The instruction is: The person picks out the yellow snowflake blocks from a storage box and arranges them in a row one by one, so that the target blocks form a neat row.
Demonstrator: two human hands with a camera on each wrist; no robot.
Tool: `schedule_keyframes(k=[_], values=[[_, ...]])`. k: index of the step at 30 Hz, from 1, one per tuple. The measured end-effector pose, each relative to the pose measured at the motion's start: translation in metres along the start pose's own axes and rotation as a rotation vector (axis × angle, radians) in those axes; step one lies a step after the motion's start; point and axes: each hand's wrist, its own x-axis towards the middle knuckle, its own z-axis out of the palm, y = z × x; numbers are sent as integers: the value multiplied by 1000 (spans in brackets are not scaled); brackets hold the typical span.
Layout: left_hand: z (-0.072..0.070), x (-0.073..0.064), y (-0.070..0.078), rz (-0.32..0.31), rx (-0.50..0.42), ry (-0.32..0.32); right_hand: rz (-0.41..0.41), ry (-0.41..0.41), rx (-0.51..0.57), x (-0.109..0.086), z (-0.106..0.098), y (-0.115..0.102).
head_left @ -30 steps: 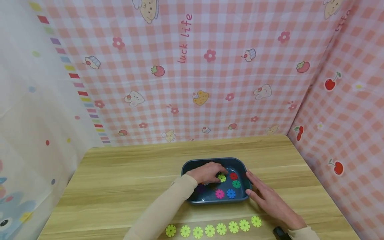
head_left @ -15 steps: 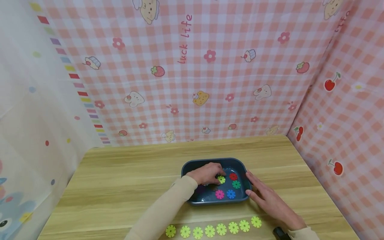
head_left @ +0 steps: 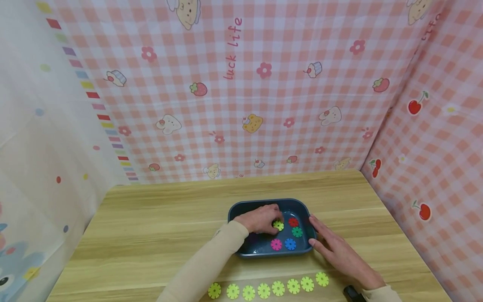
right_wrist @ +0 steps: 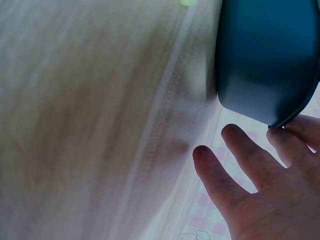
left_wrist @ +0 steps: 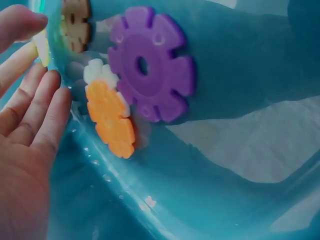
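Note:
A dark blue tray (head_left: 260, 254) stands on the table with several notched plastic snowflake discs inside. My left hand (head_left: 260, 219) reaches into it, its thumb and index finger pinching a yellow-green disc (head_left: 278, 225). Near that hand lie a red disc (head_left: 293, 222), a green disc (head_left: 297, 232), a pink disc (head_left: 276, 244) and a blue disc (head_left: 290, 244). The left wrist view also shows a purple disc (left_wrist: 152, 65), an orange disc (left_wrist: 111, 120) and a brown disc (left_wrist: 76, 25), which the left hand hides from the head view. My right hand (head_left: 339, 251) touches the tray's right side with spread fingers.
Several yellow-green discs (head_left: 278, 288) lie in a row along the table's near side, in front of the tray. A black object (head_left: 352, 292) is at the right wrist. The wooden table (head_left: 158, 235) meets a pink checked cloth (head_left: 226, 105) at the back.
The yellow-green disc at my left fingertips has shifted slightly toward me, and the left fingers have drawn in closer round it. My right hand stays at the tray's side.

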Motion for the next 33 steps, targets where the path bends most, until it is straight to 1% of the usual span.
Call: schedule_keyframes(k=[5,13,21,23,28,30,33], values=[[-6,-2,1,-14,-52,20,3,-6,0,0,-1,0],[-17,-6,8,-14,-42,27,14,-21,8,1,-2,-1],[-29,-15,14,1,-31,69,2,-15,-8,0,-2,-2],[-33,-18,16,7,-18,80,0,-16,-11,-1,-2,-2],[-40,-24,21,33,54,105,-12,-9,-13,-1,-2,-2],[-43,-27,23,37,64,111,-17,-5,-12,-1,-2,-2],[-45,-33,25,39,54,123,-19,-3,-13,-1,-2,-3]])
